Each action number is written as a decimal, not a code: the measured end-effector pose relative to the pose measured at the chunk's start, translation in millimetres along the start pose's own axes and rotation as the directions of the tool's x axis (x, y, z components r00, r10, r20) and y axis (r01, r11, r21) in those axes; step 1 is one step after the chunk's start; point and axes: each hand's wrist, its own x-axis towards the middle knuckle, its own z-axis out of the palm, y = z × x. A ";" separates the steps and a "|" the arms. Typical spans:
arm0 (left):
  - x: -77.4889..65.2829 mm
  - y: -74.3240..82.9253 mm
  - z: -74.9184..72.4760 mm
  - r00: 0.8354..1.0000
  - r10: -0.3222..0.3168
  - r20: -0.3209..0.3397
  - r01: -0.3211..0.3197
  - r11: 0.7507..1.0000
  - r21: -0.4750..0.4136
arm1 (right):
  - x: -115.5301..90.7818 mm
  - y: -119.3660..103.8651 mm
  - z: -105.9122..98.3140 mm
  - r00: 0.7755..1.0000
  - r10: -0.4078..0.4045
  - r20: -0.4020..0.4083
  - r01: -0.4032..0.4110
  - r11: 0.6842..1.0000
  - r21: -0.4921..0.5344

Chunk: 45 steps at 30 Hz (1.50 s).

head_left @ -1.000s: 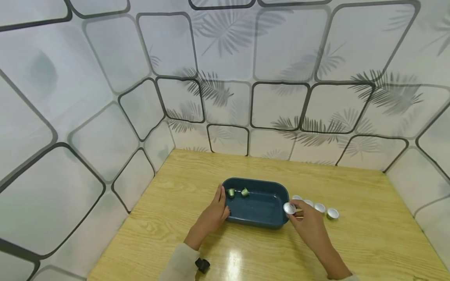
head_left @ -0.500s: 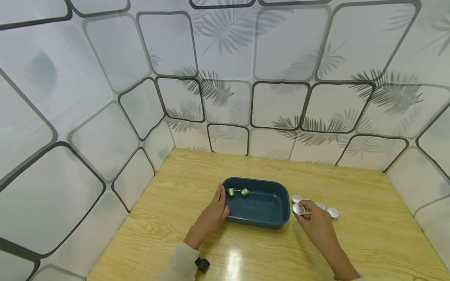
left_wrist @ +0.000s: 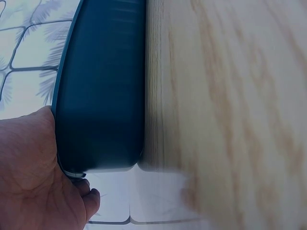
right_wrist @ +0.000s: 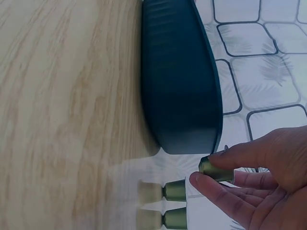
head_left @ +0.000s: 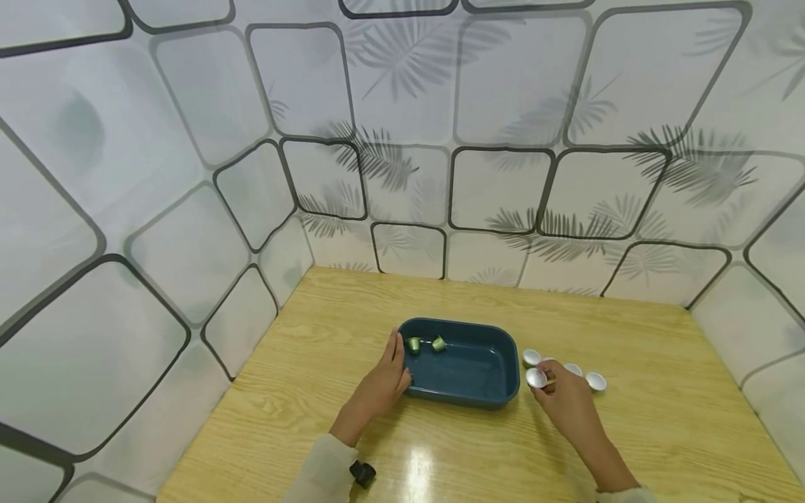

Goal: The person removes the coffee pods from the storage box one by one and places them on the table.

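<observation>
My left hand (head_left: 377,388) holds the left end of a dark blue rectangular baking dish (head_left: 468,370), fingers along its outer side and thumb at the front corner. Inside the dish, near its left end, lie two green coffee capsules (head_left: 438,343). Just outside the right end, my right hand (head_left: 569,405) pinches another coffee capsule (head_left: 537,378) between thumb and fingertips, its silver lid facing the head camera. The right wrist view shows the green body of this held capsule (right_wrist: 214,171) near the dish's corner.
Several more capsules (head_left: 595,381) stand in a slanting row to the dish's right, silver lids up, one partly behind my right hand. A small black object (head_left: 363,475) shows beside the left sleeve. Patterned white walls (head_left: 409,188) border the wooden table (head_left: 352,300).
My right hand has moved with the capsule from over the dish's right rim to just right of the dish. The left hand and dish have stayed in place.
</observation>
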 end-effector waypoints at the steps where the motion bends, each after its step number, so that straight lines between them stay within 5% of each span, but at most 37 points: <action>1: -0.3 0.1 -0.1 1.000 0.000 0.003 0.000 1.000 -0.001 | 0.6 1.4 1.2 1.000 0.005 0.008 -0.005 1.000 0.003; 25: 1.0 -2.3 1.6 1.000 -0.013 0.005 0.013 1.000 0.019 | 11.7 27.9 25.8 0.997 -0.071 -0.019 0.067 0.989 -0.132; 45: 1.3 -0.1 1.0 1.000 -0.018 0.008 0.018 1.000 0.006 | 10.4 29.4 22.1 0.999 -0.019 0.050 0.022 0.997 -0.077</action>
